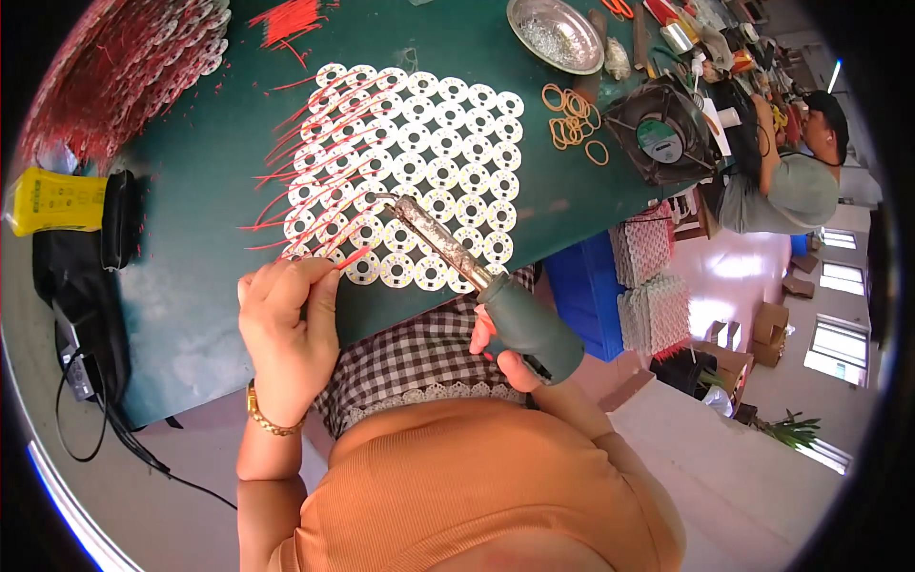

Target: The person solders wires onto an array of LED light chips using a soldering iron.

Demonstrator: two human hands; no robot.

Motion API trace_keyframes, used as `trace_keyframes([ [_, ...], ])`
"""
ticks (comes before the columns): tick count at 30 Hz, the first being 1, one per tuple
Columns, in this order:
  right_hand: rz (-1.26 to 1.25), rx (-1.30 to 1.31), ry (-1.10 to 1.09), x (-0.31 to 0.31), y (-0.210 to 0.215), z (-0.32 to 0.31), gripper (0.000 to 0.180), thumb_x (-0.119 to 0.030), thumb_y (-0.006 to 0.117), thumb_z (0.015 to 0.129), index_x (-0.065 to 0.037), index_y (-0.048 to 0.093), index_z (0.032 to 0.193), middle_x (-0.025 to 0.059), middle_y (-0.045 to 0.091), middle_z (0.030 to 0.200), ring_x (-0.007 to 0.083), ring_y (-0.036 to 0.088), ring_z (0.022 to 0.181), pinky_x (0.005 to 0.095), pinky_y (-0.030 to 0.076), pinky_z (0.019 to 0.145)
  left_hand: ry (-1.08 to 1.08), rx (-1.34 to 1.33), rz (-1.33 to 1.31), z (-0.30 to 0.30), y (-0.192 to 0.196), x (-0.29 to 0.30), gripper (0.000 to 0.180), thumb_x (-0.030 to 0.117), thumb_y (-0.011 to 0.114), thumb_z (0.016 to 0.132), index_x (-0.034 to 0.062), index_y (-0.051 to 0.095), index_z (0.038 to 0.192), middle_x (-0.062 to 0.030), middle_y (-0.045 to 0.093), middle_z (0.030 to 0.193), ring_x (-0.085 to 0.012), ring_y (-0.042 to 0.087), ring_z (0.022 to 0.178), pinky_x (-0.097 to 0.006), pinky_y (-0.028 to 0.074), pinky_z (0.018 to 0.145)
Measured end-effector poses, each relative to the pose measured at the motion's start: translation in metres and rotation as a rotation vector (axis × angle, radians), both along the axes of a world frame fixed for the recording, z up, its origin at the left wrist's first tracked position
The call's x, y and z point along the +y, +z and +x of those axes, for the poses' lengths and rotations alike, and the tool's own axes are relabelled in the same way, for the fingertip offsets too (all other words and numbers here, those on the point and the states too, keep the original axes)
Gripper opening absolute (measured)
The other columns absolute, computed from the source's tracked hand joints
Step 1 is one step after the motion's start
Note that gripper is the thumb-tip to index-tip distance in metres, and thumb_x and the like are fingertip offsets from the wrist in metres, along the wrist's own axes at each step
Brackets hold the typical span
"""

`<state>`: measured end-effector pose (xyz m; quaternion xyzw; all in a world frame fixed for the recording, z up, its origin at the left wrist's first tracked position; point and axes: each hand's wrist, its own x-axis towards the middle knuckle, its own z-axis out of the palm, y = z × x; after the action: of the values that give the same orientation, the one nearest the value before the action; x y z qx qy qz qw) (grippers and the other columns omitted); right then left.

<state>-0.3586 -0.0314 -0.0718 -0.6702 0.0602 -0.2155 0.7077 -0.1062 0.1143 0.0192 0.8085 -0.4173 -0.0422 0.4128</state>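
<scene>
A panel of joined round white circuit boards (442, 172), each with a dark centre hole, lies flat on the green table. Thin red wires stick out leftward from its left columns. My left hand (289, 303) is closed in a pinch at the panel's near left corner, with short red wires (355, 257) between thumb and fingers. My right hand (510, 360) grips the dark green handle of a soldering iron (448, 246). The iron's bent tip points left over the middle boards, close above them; whether it touches one I cannot tell.
Wired boards (133, 62) are heaped far left; loose red wires (289, 21) lie beyond the panel. A metal dish (558, 36), rubber bands (575, 119) and a fan (660, 136) stand right. A yellow-topped device (59, 202) sits left. Another person (796, 186) works far right.
</scene>
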Motion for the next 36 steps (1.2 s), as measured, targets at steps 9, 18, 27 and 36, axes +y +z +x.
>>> trace_keyframes([
  [9, 0.083, 0.387, -0.098, 0.016, 0.061, 0.001, 0.033, -0.015, 0.059, 0.086, 0.001, 0.059, 0.115, 0.0067, 0.061, 0.085, 0.0120, 0.055, 0.074, 0.0259, 0.047, 0.068, 0.104, -0.129, 0.051, -0.007, -0.023, -0.006, 0.003, 0.007, 0.061, 0.090, 0.0077, 0.059, 0.088, -0.0038, 0.057, 0.077, -0.0227, 0.050, 0.071, -0.037, 0.033, 0.072],
  [18, -0.432, 0.334, -0.120, 0.010, 0.068, 0.006, 0.018, -0.018, 0.063, 0.083, -0.001, 0.065, 0.088, 0.0056, 0.060, 0.071, 0.0183, 0.055, 0.061, 0.0307, 0.044, 0.055, 0.135, -0.179, 0.119, -0.013, -0.026, -0.019, 0.004, 0.006, 0.062, 0.089, 0.0093, 0.060, 0.088, -0.0021, 0.057, 0.077, -0.0225, 0.048, 0.077, -0.038, 0.032, 0.077],
  [27, -0.438, 0.468, -0.053, 0.014, 0.063, 0.001, 0.013, -0.015, 0.060, 0.079, -0.005, 0.063, 0.088, 0.0056, 0.061, 0.080, 0.0193, 0.056, 0.067, 0.0305, 0.045, 0.059, 0.124, -0.181, 0.152, -0.012, -0.026, -0.017, 0.007, 0.004, 0.062, 0.085, 0.0100, 0.059, 0.087, -0.0015, 0.058, 0.079, -0.0224, 0.048, 0.077, -0.037, 0.032, 0.076],
  [36, -0.238, 0.703, -0.043, 0.018, 0.049, -0.017, 0.008, -0.009, 0.063, 0.079, -0.009, 0.063, 0.087, 0.0035, 0.057, 0.073, 0.0157, 0.055, 0.066, 0.0301, 0.044, 0.058, 0.142, -0.177, 0.164, -0.012, -0.026, -0.019, 0.008, 0.003, 0.062, 0.085, 0.0105, 0.059, 0.088, -0.0013, 0.058, 0.079, -0.0226, 0.049, 0.077, -0.038, 0.032, 0.077],
])
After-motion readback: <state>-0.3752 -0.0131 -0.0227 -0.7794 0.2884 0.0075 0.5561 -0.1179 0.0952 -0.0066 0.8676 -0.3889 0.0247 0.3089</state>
